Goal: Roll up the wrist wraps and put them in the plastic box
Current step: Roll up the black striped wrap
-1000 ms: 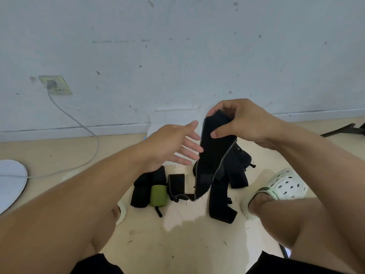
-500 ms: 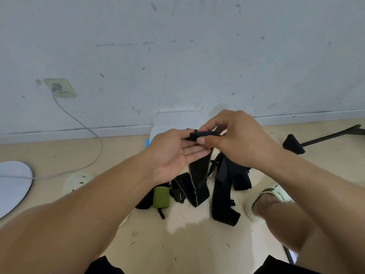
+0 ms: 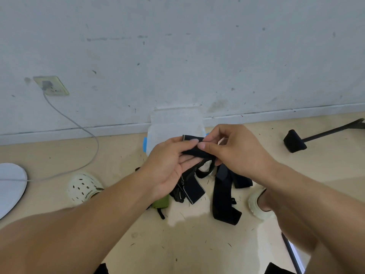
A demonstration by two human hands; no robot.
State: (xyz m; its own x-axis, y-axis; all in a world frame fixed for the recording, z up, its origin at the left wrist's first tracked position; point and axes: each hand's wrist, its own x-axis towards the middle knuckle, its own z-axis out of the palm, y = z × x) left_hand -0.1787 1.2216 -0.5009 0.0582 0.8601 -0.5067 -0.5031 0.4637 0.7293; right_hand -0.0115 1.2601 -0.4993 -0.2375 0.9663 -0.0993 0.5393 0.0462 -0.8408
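Observation:
Both hands hold one black wrist wrap [image 3: 194, 151] above the floor. My left hand [image 3: 169, 165] lies under its folded top end, thumb on top. My right hand [image 3: 235, 153] pinches the same end from the right with thumb and forefinger. The rest of the wrap hangs down to the floor [image 3: 192, 189]. More black wraps [image 3: 223, 196] lie on the floor below my hands, and a green rolled one [image 3: 161, 202] shows under my left wrist. The clear plastic box [image 3: 173, 125] with blue clips stands by the wall just behind my hands.
My feet in white clogs flank the pile, left [image 3: 85, 187] and right [image 3: 256, 204]. A grey cable [image 3: 79, 125] runs from a wall socket [image 3: 51, 86] to a white round object [image 3: 9, 186] at far left. A black stand foot [image 3: 295, 143] sits at right.
My left hand came in from open and apart to hold the wrap's top end. Both hands lowered and folded that end over, and the hanging part gathered on the floor.

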